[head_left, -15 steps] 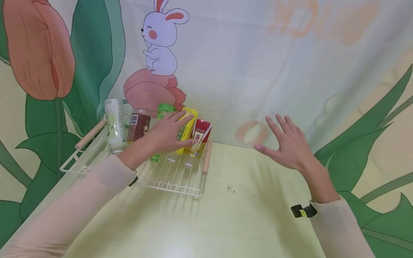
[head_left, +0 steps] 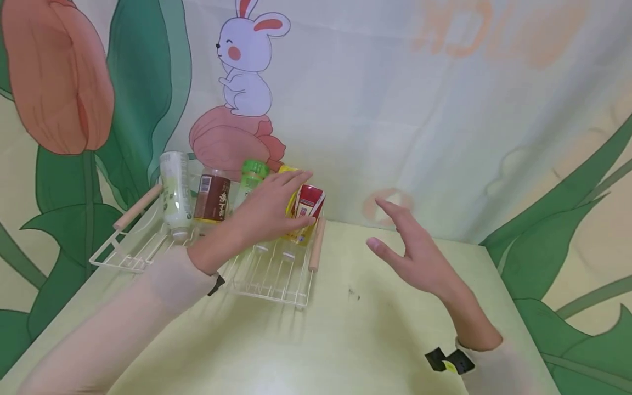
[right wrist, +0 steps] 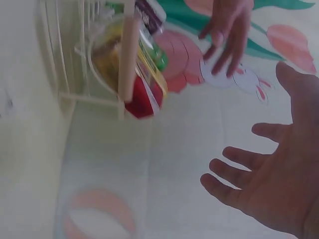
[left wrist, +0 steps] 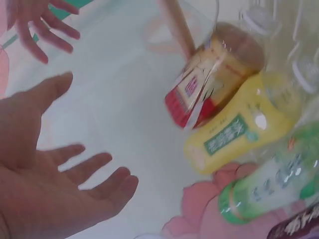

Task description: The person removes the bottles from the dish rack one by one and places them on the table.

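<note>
Red-yellow bottle [head_left: 309,204]: at the rack's [head_left: 317,245] right edge, long axis front to back.
Left hand [head_left: 264,211]: nearer, fingers apart, bottle just rightward.
Right hand [head_left: 419,257]: empty, fingers apart, beyond that edge.

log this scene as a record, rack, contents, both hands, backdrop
setting: white wire rack with wooden handles, on pale table
inside rack: white cylindrical bottle, brown-labelled clear bottle, green-and-white bottle, yellow bottle, red-and-cream bottle
left hand: empty, fingers extended, near the bottles
right hand: empty, fingers extended, right of rack
backdrop: printed with rabbit and flowers
</note>
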Demonstrator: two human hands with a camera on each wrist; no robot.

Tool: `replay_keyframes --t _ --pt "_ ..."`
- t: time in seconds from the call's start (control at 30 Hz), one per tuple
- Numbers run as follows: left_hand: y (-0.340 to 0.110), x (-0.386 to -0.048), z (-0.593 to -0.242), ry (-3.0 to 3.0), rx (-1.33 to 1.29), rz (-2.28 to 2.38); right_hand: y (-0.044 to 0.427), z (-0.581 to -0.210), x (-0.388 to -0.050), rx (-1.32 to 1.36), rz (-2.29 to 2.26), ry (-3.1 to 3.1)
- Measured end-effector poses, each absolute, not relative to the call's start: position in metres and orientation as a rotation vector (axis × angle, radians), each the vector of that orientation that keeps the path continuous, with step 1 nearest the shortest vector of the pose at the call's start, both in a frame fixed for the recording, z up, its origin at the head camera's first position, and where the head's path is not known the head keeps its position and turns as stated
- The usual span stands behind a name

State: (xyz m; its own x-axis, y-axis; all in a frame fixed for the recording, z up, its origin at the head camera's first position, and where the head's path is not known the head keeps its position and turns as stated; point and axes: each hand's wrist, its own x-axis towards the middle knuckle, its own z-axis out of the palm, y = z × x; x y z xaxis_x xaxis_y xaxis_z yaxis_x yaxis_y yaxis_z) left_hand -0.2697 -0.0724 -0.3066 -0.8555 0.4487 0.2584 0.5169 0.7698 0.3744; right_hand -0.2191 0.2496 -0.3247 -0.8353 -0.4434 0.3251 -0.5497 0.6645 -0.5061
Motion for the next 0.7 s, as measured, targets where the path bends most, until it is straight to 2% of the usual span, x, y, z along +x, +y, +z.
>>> replay_keyframes --t 0.4,0.7 --pt "-0.064 -0.297 -0.314 -2.937 -0.657 -0.924 0.2 -0.388 -0.24 0.84 1.471 -2.613" --pt "-0.057 -0.311 -0.311 -2.907 -0.559 -1.027 0.171 -0.413 -0.257 0.65 1.687 -2.547"
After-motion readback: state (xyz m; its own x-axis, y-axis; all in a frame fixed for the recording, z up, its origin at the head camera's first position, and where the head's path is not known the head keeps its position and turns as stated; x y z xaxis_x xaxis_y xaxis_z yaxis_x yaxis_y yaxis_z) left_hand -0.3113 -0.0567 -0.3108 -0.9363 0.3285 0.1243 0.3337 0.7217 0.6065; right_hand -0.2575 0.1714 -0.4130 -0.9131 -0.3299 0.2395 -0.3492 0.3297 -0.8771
